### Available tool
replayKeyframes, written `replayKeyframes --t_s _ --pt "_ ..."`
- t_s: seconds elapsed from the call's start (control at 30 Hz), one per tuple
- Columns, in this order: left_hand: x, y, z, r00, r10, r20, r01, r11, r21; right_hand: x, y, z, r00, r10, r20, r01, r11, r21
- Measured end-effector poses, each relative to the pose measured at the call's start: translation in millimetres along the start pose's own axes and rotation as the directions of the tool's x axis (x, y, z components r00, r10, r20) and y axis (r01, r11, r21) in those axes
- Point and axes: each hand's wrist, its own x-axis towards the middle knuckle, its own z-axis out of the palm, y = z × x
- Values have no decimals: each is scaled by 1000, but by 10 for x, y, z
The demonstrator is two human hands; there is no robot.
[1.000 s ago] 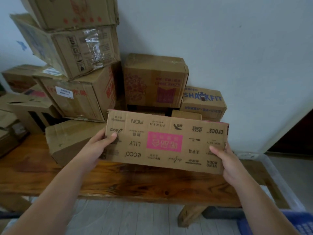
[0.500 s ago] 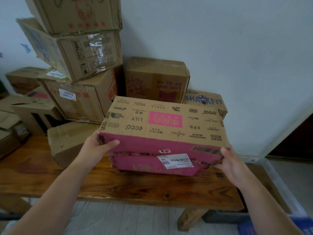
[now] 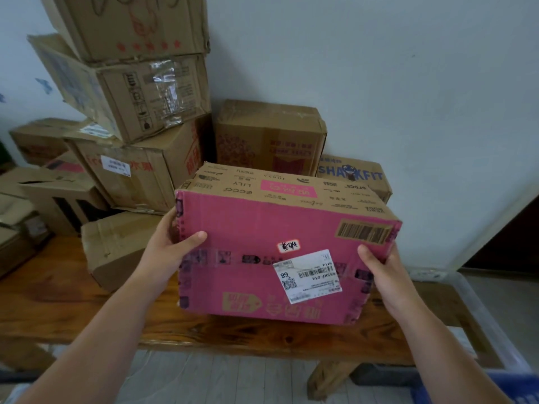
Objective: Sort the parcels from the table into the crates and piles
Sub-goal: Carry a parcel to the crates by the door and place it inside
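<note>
I hold a pink and brown parcel (image 3: 262,258) above the wooden table (image 3: 204,330), its pink taped face turned toward me with a white shipping label (image 3: 307,275) on it. My left hand (image 3: 172,252) grips its left edge, thumb on the pink face. On the right edge sits my right hand (image 3: 382,272), thumb over the corner. Behind it a brown parcel (image 3: 268,138) and a parcel printed SHARKFIT (image 3: 353,173) stand against the wall.
A tall leaning stack of brown boxes (image 3: 131,91) fills the back left of the table. A crumpled box (image 3: 116,246) lies near my left hand. A clear plastic crate (image 3: 472,310) stands on the floor at the right, with a blue crate (image 3: 513,386) at the bottom right.
The parcel has been tipped toward me and raised: its brown logo side now faces up and the pink labelled face fills the front. Both hands kept their grip.
</note>
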Motion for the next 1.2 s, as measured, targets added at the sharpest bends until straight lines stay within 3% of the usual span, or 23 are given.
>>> replayKeyframes --t_s 0.1,0.33,0.43,0.6,0.87,1.2 --pt "2 -46 -35 1000 0 -8 0 999 38 14 4 11 996 45 -72 -44 999 18" --pt "-66 -65 -32 992 25 -126 -27 999 -17 -16 40 -25 994 37 107 -43 998 54" --pt "-69 -53 -52 995 -17 -95 13 999 -45 -21 36 0 989 69 130 -78 994 70" --pt "-40 -64 -110 991 -116 68 119 992 -49 -57 42 32 993 99 69 -102 994 48" --pt "-18 -164 -125 985 -171 -29 171 985 3 -238 50 45 994 105 -22 -104 993 59" --pt "12 -190 9 976 -214 32 211 975 76 -554 47 -35 983 96 -157 -92 995 32"
